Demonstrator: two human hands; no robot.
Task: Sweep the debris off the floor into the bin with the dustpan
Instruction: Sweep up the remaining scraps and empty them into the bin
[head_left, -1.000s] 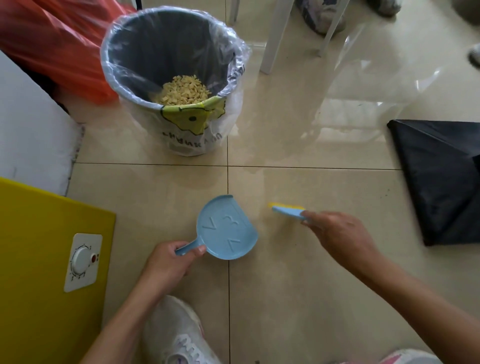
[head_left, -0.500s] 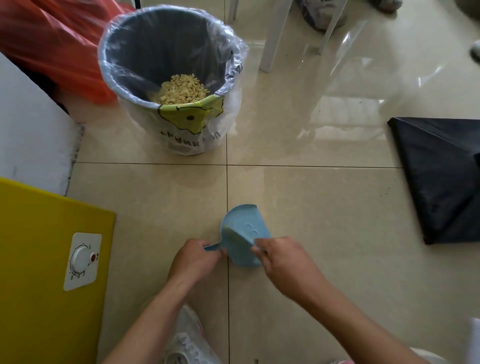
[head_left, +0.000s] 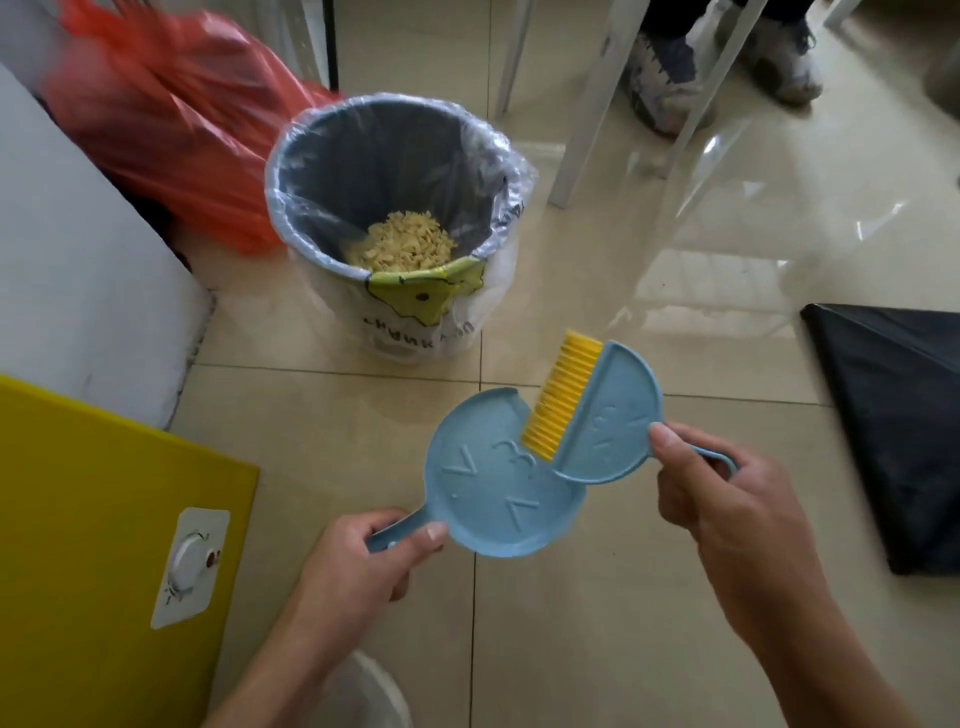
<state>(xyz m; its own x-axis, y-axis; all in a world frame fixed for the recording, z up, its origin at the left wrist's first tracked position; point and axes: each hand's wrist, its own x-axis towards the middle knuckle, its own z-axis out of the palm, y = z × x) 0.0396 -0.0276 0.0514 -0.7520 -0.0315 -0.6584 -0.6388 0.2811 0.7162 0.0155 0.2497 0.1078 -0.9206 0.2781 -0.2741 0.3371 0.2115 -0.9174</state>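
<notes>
- Above the tiled floor (head_left: 332, 447), between the two hands, a blue dustpan (head_left: 493, 488) is held with its round pan facing up; no debris shows on it.
- At the pan's near-left end, the left hand (head_left: 363, 561) is closed round the dustpan's short handle, thumb lying on top.
- To the right, the right hand (head_left: 727, 509) is wrapped round the looped handle of a blue hand brush (head_left: 608, 415), thumb pressed on the brush's half-round back.
- The brush's yellow bristles (head_left: 563, 395) lie over the pan's far-right rim, and the brush body overlaps the pan's right edge.
- Beyond both tools, towards the far side of the floor, stands the bin (head_left: 384, 156), lined with a clear bag; a heap of pale yellow debris (head_left: 405, 244) lies at its bottom.
- Left of the bin sits a red plastic bag (head_left: 176, 135); a yellow panel (head_left: 93, 519) fills the near-left corner, and a black bag (head_left: 893, 415) lies at the right edge.
</notes>
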